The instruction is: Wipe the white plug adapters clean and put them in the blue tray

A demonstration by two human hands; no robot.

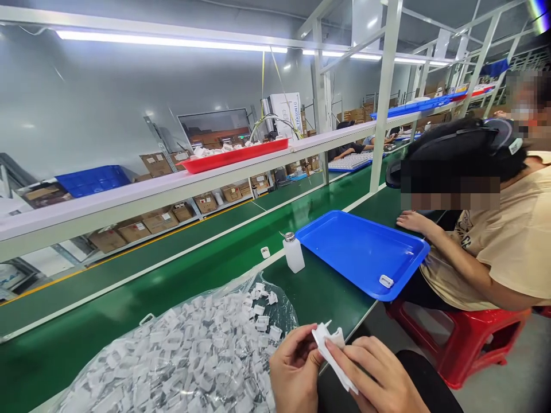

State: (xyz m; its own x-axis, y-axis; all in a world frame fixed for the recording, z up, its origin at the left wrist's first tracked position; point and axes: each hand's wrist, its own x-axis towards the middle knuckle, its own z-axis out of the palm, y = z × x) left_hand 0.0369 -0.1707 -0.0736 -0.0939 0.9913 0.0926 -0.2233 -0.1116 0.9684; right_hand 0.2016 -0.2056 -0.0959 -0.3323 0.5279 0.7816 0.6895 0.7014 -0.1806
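Observation:
At the bottom centre, my left hand (295, 370) pinches a small white plastic part (334, 337). My right hand (379, 376) presses a folded white wipe (330, 357) against that part with closed fingers. Both hands hover over the near edge of the green bench (318, 292). Just to the left lies a clear plastic bag (181, 358) heaped with several identical white parts.
A white squeeze bottle (294, 252) stands beside a blue tray (364, 252) holding one white part (386, 281). A co-worker in a beige shirt (503, 246) sits on a red stool (469, 338) at right. A red tray (235, 155) rests on the overhead shelf.

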